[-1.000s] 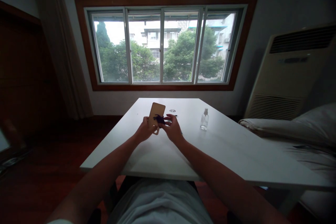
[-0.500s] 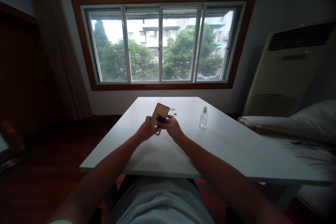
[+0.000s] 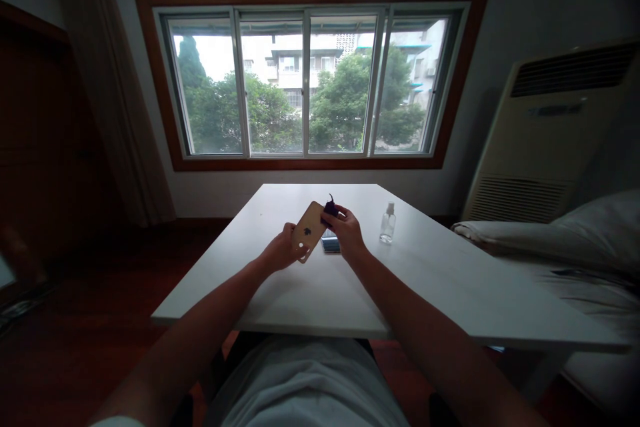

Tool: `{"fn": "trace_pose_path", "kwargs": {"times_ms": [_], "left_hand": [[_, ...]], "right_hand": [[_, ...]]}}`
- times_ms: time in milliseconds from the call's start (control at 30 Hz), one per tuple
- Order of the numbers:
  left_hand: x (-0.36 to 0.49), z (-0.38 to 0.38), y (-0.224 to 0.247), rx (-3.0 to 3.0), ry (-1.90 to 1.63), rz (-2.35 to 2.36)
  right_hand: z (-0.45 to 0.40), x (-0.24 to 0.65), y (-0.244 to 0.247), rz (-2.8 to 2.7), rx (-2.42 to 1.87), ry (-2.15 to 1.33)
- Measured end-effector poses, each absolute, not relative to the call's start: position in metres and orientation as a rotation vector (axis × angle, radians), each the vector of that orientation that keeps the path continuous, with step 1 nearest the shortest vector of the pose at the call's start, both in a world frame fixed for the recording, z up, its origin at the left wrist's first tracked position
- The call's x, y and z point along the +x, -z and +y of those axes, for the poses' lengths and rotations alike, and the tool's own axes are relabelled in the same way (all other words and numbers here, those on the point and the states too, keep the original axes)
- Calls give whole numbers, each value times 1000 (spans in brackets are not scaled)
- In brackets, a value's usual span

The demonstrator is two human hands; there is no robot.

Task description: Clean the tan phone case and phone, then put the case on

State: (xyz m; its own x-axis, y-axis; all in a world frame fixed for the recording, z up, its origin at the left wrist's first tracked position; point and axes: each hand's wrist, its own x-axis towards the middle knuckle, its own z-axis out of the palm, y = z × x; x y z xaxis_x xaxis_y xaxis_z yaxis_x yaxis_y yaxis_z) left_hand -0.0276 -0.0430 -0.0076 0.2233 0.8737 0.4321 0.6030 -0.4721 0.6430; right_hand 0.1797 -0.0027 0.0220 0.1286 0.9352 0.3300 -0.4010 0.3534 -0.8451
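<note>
My left hand [image 3: 281,250] grips a yellowish phone case [image 3: 313,219] by its lower left edge. The case is tilted over the table, with a dark apple mark on its back and a cutout at its lower end. My right hand [image 3: 351,233] pinches a crumpled dark purple cloth [image 3: 330,209] against the upper right edge of the case. Below the hands, a flat object like a phone with a dark bluish face [image 3: 331,245] lies on the table, partly hidden by the case and right hand.
A clear spray bottle [image 3: 387,225] stands on the white table [image 3: 425,287], right of my hands. Beyond the table is a framed window [image 3: 307,163]. Bedding [image 3: 545,240] lies at the right, before a standing air conditioner [image 3: 525,153].
The cloth has moved from the lower middle of the case to its upper right edge with my right hand. The case has tilted rightward, and the flat object below now shows.
</note>
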Motion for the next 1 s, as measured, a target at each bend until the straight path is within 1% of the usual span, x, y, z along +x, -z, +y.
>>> {"fn": "trace_pose_path", "kwargs": {"times_ms": [233, 400, 633, 833, 1000], "left_hand": [[-39, -44, 5, 2243, -1071, 1580], [-41, -43, 7, 2240, -1101, 1617], [-42, -39, 11, 2195, -1161, 1568], [-43, -35, 18, 2113, -1210, 1330], [-44, -34, 19, 2030, -1231, 1262]], "right_hand": [[-7, 184, -20, -1218, -747, -1222], [-7, 187, -18, -1271, -826, -1231], [-5, 188, -16, -1322, -853, -1234], [-4, 190, -14, -1366, -884, -1224], [-9, 182, -10, -1420, -923, -1257]]}}
